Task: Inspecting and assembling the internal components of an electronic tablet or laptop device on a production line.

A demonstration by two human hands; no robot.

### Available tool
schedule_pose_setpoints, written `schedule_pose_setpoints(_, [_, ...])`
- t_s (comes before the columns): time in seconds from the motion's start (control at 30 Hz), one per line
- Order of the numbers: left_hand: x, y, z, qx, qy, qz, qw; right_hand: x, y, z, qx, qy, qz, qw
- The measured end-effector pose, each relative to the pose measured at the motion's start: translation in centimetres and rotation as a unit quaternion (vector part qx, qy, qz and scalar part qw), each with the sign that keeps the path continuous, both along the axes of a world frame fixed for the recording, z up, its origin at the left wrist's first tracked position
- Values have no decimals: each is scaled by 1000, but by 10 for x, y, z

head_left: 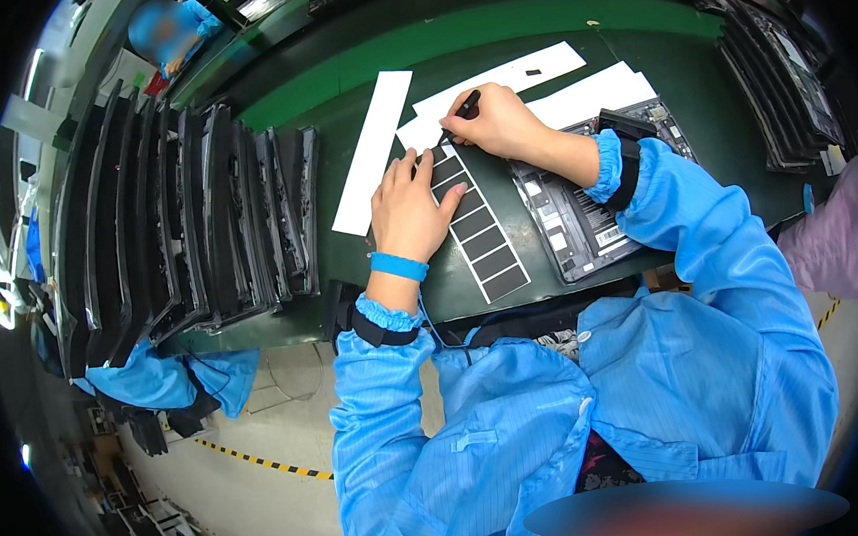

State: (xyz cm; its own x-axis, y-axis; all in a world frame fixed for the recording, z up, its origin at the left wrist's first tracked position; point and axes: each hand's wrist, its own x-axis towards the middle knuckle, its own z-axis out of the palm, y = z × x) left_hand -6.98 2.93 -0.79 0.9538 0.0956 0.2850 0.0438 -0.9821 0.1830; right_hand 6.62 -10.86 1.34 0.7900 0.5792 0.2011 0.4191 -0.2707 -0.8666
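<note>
Dark green tabletop (346,258) lies beneath a narrow label sheet (484,238), its long axis running from the far end toward the person, slanting right. The right hand (495,124) is closed around a slim black tool (464,106), tip by that far end; contact is unclear. Nearer, the left hand (410,211) rests on it, fingers apart. Black rectangles with white borders form one column.

No legible text or signs.
</note>
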Motion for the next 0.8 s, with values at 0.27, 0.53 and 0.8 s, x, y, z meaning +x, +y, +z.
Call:
schedule_pose_setpoints(0.27, [-2, -7, 2, 19, 8, 4, 1000, -7, -7, 1, 102, 41, 33, 993])
schedule_pose_setpoints(0.53, [8, -25, 17, -15, -110, -8, 994, 15, -128, 47, 206, 105, 52, 972])
schedule_pose_setpoints(0.8, [50, -155, 58, -255, 103, -346, 897, 68, -264, 6, 196, 154, -31, 968])
